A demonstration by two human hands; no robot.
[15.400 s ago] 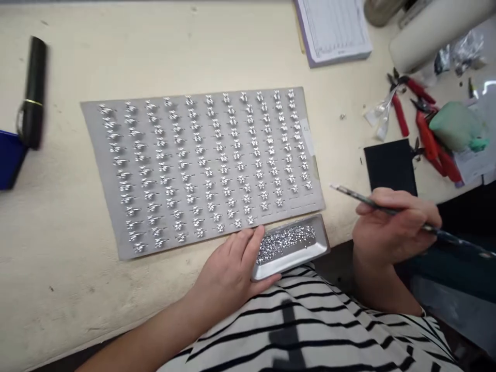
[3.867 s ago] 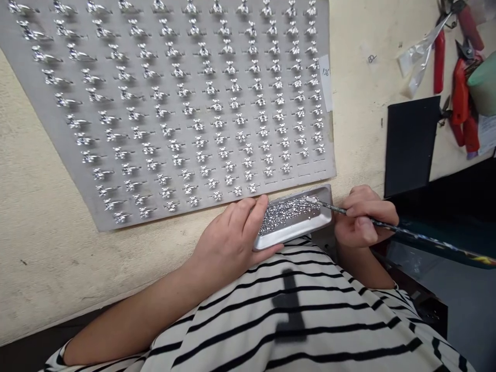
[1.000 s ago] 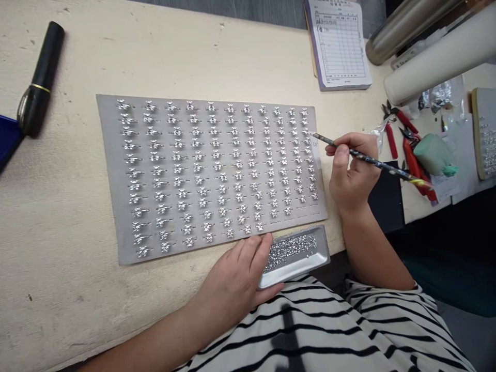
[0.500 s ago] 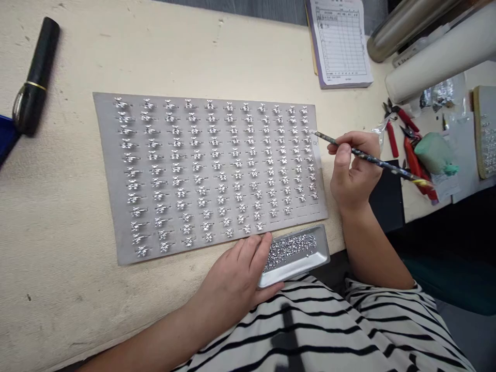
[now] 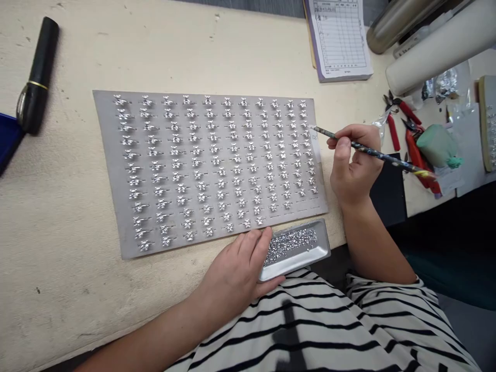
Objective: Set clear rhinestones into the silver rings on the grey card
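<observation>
A grey board (image 5: pixel 112 206) lies on the table, set with several rows of small silver ring-like pieces (image 5: pixel 233 135). Below its right part is a small grey tray (image 5: pixel 296 259) holding many tiny sparkling stones (image 5: pixel 290 243). My left hand (image 5: pixel 242 266) grips the tray's left end, thumb below and fingers along the top corner, close to the board's lower edge. Pinched between the fingers of my right hand (image 5: pixel 355 163) is a thin patterned stick (image 5: pixel 374 153). Its tip is at the board's right edge, near the upper pieces in the last column.
A black capped object (image 5: pixel 41 72) and a blue item (image 5: pixel 10 137) lie at the left. At the top right is a form pad (image 5: pixel 341 41). Further right are a white roll (image 5: pixel 437 49), red-handled pliers (image 5: pixel 411 111), a green bundle (image 5: pixel 437 146) and another board (image 5: pixel 488 119).
The view has shifted slightly, so the board and tray appear a little higher. My right hand still holds the stick by the board's right edge, and my left hand stays on the tray.
</observation>
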